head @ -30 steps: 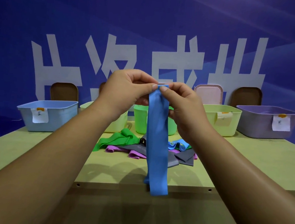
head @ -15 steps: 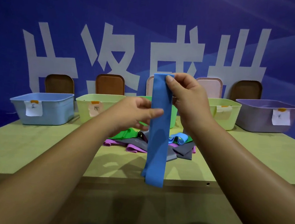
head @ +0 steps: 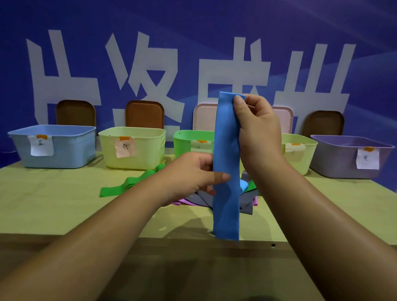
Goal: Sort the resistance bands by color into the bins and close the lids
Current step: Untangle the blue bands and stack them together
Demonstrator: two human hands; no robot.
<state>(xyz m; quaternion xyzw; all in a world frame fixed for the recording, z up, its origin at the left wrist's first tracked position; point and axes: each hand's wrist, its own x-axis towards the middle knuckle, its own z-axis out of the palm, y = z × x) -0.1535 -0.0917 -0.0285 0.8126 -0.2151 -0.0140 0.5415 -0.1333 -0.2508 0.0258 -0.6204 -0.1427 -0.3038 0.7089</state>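
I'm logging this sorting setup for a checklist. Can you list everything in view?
blue band: one, blue, held hanging above the table's near edge.
loose bands: a pile, green, grey, purple, light blue, mid-table.
bins: five, light blue, yellow, green, yellow, lavender, row at the back.
lids: five, three brown, two pink, upright behind the bins.
table: one, yellow-green.
backdrop: one, blue with white characters.
left hand: pinches the band's middle.
right hand: pinches its top end.

right hand [head: 259, 134] up, pinching blue band [head: 227, 150] | left hand [head: 190, 173] lower, pinching
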